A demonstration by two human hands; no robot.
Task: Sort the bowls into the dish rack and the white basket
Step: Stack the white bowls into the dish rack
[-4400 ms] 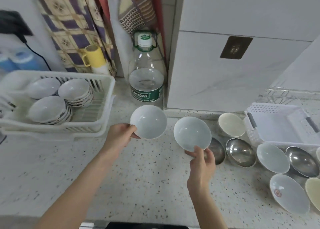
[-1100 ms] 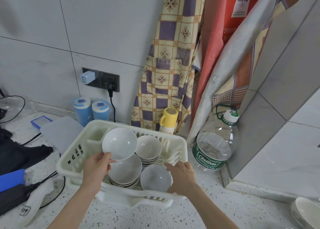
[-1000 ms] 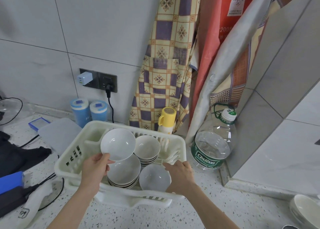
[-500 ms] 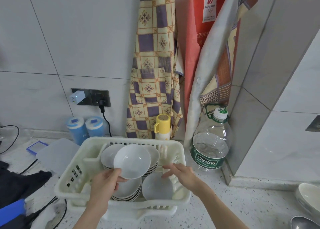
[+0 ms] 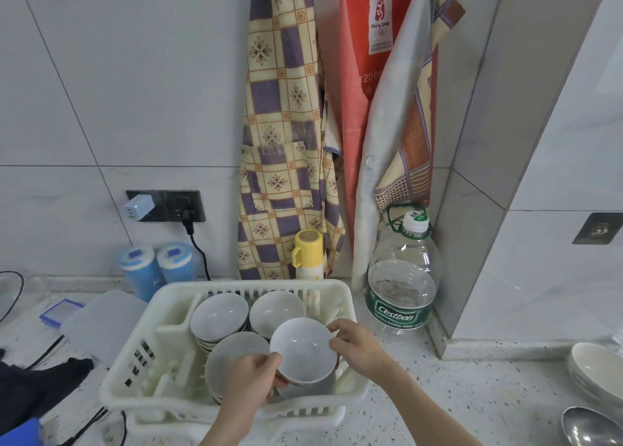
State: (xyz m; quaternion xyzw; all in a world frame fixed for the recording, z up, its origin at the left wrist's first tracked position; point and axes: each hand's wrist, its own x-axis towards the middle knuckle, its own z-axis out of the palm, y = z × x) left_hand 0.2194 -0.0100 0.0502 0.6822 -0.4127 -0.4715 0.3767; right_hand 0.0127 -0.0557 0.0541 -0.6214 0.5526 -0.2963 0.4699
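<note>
Two hands on one bowl over the dish rack

One white bowl (image 5: 305, 353) is held over the near right corner of the dish rack (image 5: 340, 290). Its near rim is gripped by the left hand (image 5: 251, 380), while the fingers of the right hand (image 5: 357, 343) are curled at its far right rim. A further bowl (image 5: 308, 390) lies directly beneath it, and three stacks (image 5: 219, 312) fill the rest of the rack. The placing step is judged to be in hand. A level lowering onto the lower bowl is called for next, then a release by both hands.
</note>
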